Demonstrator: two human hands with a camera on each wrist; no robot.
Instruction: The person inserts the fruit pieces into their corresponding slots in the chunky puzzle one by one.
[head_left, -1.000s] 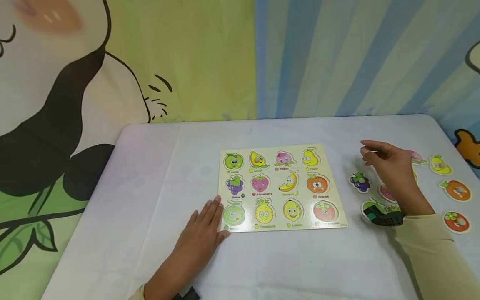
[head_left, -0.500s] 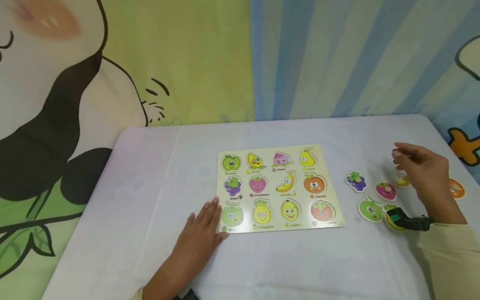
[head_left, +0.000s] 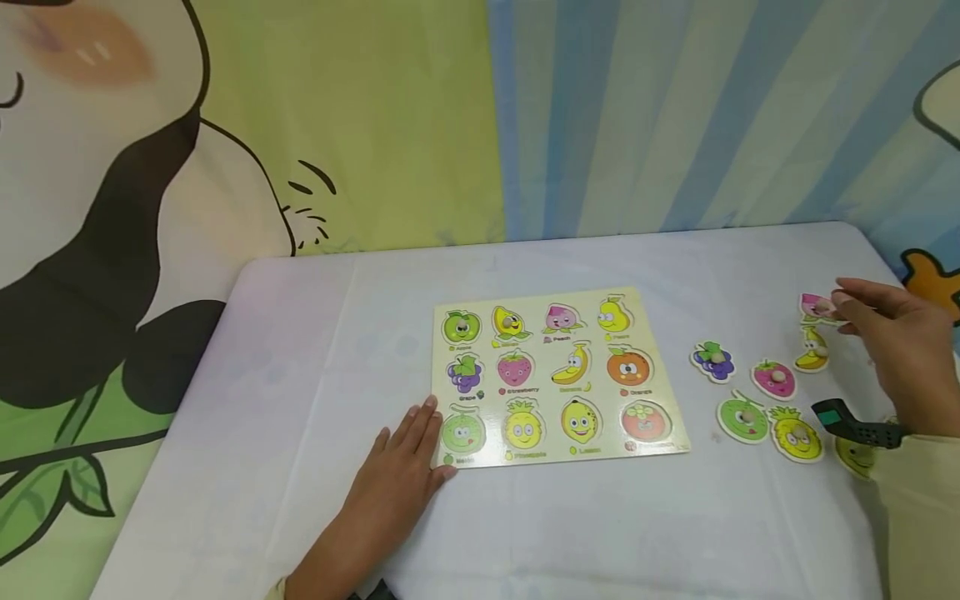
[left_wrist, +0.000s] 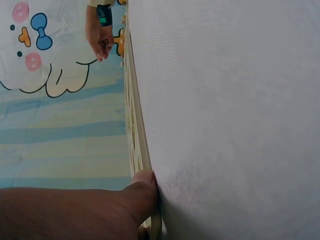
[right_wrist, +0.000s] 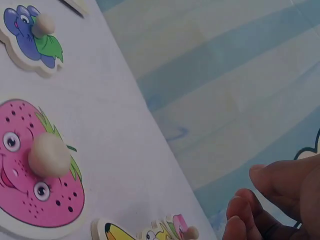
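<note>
My left hand (head_left: 393,467) rests on the lower left corner of a fruit puzzle board (head_left: 562,462), fingers straight. Its thumb (left_wrist: 145,185) lies along the board's edge in the left wrist view. At the far right, my right hand (head_left: 903,358) hovers with fingers loosely bent and nothing between them. Its fingertips overlap the pink peach piece (head_left: 813,306) in the head view; in the right wrist view they stand apart from the peach's knob (right_wrist: 191,233). Just below the peach lies the banana piece (head_left: 812,352). Small knobs show on the board's apple (head_left: 461,328) and mango.
Grape (head_left: 712,362), strawberry (head_left: 772,381), melon (head_left: 741,421) and pineapple (head_left: 797,439) knob pieces lie right of the board. A yellow piece (head_left: 853,457) sits partly under the right wrist. Behind the white table (head_left: 360,333) hangs a cartoon-printed backdrop (head_left: 360,125).
My right hand has moved rightward from above the strawberry and banana pieces to the peach piece, uncovering the banana and pineapple pieces. My left hand has stayed on the board.
</note>
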